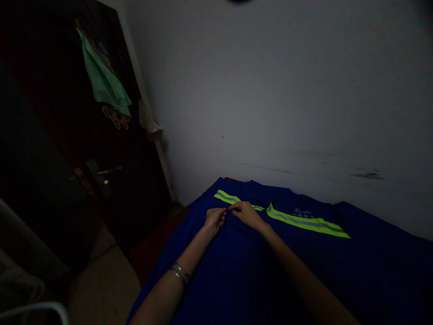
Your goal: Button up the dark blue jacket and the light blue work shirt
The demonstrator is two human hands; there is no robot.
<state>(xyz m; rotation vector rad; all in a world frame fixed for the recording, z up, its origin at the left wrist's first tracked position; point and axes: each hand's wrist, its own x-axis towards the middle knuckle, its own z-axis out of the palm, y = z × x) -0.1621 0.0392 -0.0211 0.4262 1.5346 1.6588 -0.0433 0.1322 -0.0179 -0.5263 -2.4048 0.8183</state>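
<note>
A dark blue work jacket [233,266] lies spread out in front of me, with a yellow-green and grey reflective strip [307,222] across it and pale printing above the strip on the right. My left hand [215,218], its wrist wearing bracelets, has its fingers closed in a pinch on the jacket's cloth just below the strip. Close beside it, my right hand [248,214] also pinches the cloth, covering part of the strip. The fingertips are nearly together. The dim light hides exactly which piece of the jacket they grip.
A pale wall [270,99] with dark scuffs rises behind the jacket. To the left stands a dark door [135,180] with a metal handle [108,171] and a hanging green cloth [101,81]. Tiled floor [101,280] shows below, and a white curved rail [37,307] is at the lower left.
</note>
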